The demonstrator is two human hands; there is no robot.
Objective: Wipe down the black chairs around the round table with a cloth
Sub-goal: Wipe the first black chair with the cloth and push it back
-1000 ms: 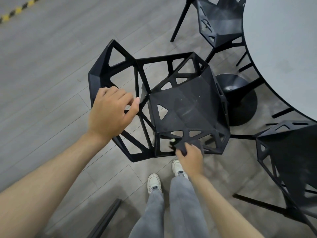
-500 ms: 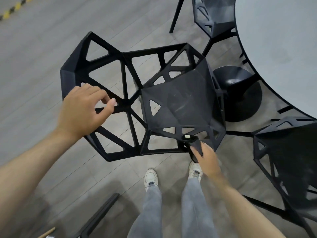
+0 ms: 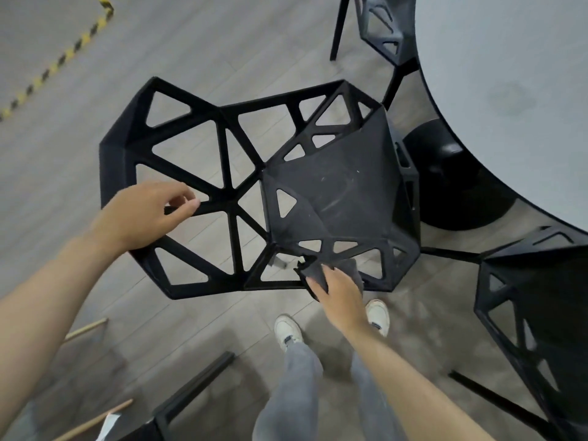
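Two hands work on one black chair (image 3: 334,192) in the head view, which is the only view. The left hand (image 3: 144,214) is curled around a strut of the open lattice backrest, thumb and fingers loosely pinching it, most likely to keep the chair steady and angled toward the person. The right hand (image 3: 339,289) presses a dark grey cloth (image 3: 318,270) against the near edge of the seat, fingers closed over the bunched fabric, so the rubbing force goes into a braced frame rather than pushing the chair away.

Pale scuffs and specks show on the seat panel, which looks not yet wiped. A round tabletop (image 3: 509,74) fills the upper right, its dark pedestal base (image 3: 451,186) just beyond the chair. A second black chair (image 3: 541,313) stands close on the right and a third (image 3: 381,23) beyond, tucked at the tabletop; both crowd the space for turning this one. Yellow-black floor tape (image 3: 60,58) lies well apart.
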